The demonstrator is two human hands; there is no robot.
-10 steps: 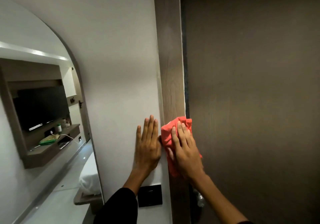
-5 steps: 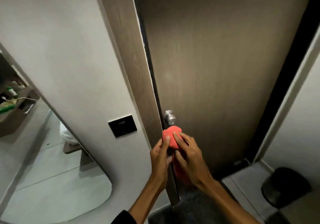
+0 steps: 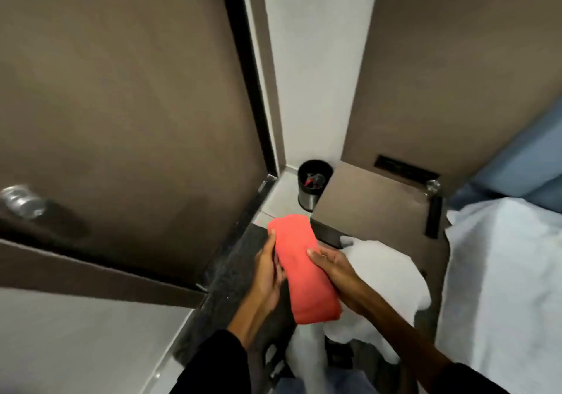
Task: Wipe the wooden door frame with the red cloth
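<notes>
The red cloth (image 3: 304, 269) is folded into a long pad and held in front of me, away from the door. My left hand (image 3: 269, 275) grips its left edge and my right hand (image 3: 334, 267) holds its right edge. The wooden door frame (image 3: 76, 275) runs as a brown strip across the lower left, below the closed brown door (image 3: 127, 95) with its metal knob (image 3: 22, 202). Neither hand touches the frame.
A small black and metal bin (image 3: 313, 183) stands in the corner on the floor. A brown bedside shelf (image 3: 374, 205) juts out to its right, with a white towel (image 3: 383, 284) below it and a white bed (image 3: 501, 287) at the right.
The cloth has come off the door frame and both hands now hold it folded in the air. My view has swung right and down, from the frame and knob to the corner and bed.
</notes>
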